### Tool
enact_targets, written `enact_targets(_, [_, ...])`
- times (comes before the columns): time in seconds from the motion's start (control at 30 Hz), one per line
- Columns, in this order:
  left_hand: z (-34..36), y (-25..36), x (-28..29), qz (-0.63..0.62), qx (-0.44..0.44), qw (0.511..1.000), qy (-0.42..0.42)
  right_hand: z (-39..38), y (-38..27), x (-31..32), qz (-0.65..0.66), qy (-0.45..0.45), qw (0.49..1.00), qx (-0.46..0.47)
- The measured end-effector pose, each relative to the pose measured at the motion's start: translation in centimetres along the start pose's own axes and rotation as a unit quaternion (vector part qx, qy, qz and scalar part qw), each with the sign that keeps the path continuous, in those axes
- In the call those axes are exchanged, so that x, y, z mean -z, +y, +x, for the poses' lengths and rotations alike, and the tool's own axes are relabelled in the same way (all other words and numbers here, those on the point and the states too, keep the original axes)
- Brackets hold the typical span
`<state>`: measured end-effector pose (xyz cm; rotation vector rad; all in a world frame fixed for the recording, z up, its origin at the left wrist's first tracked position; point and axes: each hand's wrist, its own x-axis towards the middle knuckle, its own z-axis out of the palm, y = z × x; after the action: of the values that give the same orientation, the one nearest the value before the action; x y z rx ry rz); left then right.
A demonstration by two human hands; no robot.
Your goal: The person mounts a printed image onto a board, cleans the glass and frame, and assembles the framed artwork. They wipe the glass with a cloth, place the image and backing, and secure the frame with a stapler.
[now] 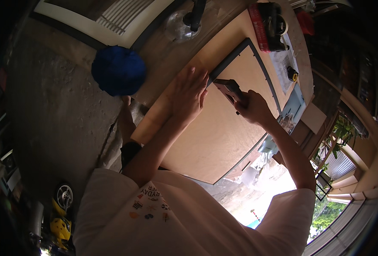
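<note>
A large picture frame (263, 66) with a dark, narrow moulding lies face down on the workbench, its brown backing board (210, 136) showing. Small dark tabs stick out along the moulding's inner edge. My right hand (255, 106) is wrapped round the handle of a dark staple gun (229, 89), whose nose points at the left moulding. That nose is close to the moulding; whether it touches cannot be made out. My left hand (189, 94) lies flat with fingers stretched out over the frame's left side, near the staple gun's nose, and holds nothing.
Beyond the frame are a red and black package (259, 27), a roll of tape (283, 27) and a yellow-black tape measure (292, 74). A clear rounded container (182, 27) stands at the far left. A person in a blue cap (118, 70) is beside the bench.
</note>
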<state>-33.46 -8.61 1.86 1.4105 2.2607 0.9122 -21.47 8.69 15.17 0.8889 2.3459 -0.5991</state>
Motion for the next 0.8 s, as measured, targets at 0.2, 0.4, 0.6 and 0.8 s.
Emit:
enact_targets(0.2, [-0.1,0.1,0.4,-0.001,-0.023,1.000,-0.005,-0.6,0.0,-0.3,0.000,-0.059,0.996,-0.068])
enact_targets(0.4, [-0.9,-0.5,1.3,-0.035,-0.005,0.999,0.012,-4.4,-0.7,-1.7,0.005,0.022,0.999,0.036])
enact_targets(0.6, [-8.6,-1.7,3.2,-0.030,0.052,0.998,-0.014,-7.1,-4.8,-6.3,0.045,-0.017,0.999,0.021])
enact_targets(0.8, [-9.2,-2.0,3.6,-0.024,0.045,0.999,-0.008,-5.8,-6.4,-7.4,0.018,0.001,0.999,0.040])
